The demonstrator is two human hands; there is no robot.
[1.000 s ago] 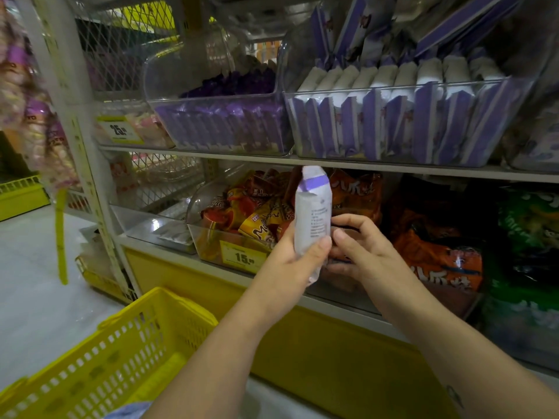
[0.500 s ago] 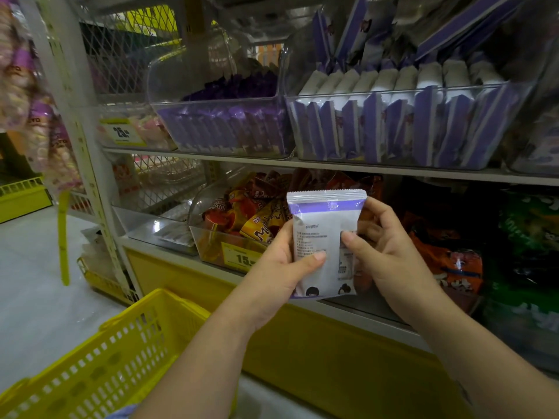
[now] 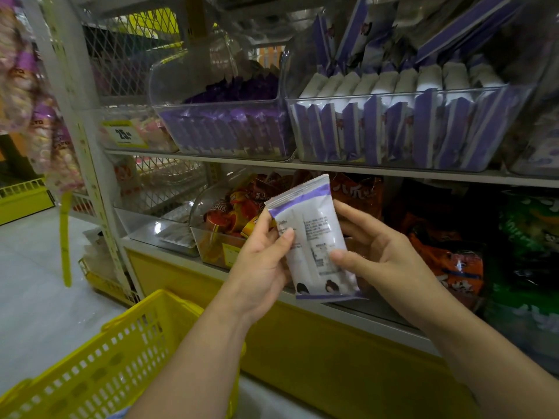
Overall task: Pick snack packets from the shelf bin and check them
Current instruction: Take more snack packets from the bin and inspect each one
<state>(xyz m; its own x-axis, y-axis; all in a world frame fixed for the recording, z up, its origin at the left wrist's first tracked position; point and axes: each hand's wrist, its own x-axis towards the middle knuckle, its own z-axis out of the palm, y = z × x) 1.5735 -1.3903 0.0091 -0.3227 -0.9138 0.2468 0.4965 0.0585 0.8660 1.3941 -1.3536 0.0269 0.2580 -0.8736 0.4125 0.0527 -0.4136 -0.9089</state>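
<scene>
Holding up a white and purple snack packet [image 3: 313,234] in front of the lower shelf, showing its printed back and tilting its top a little to the left. Gripping its left edge with the left hand [image 3: 260,267], thumb curled over the print, and pinching its right edge with the right hand [image 3: 384,252]. Holding it below the clear shelf bin [image 3: 378,92] full of white and purple packets, near a yellow basket [image 3: 99,367] at the lower left.

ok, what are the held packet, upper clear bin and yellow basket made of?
Packet: likely thin plastic film, soft sheen, crimped top seal.
Clear bin: rigid glossy plastic, contents show through.
Basket: moulded yellow plastic, matte, slotted walls.
</scene>
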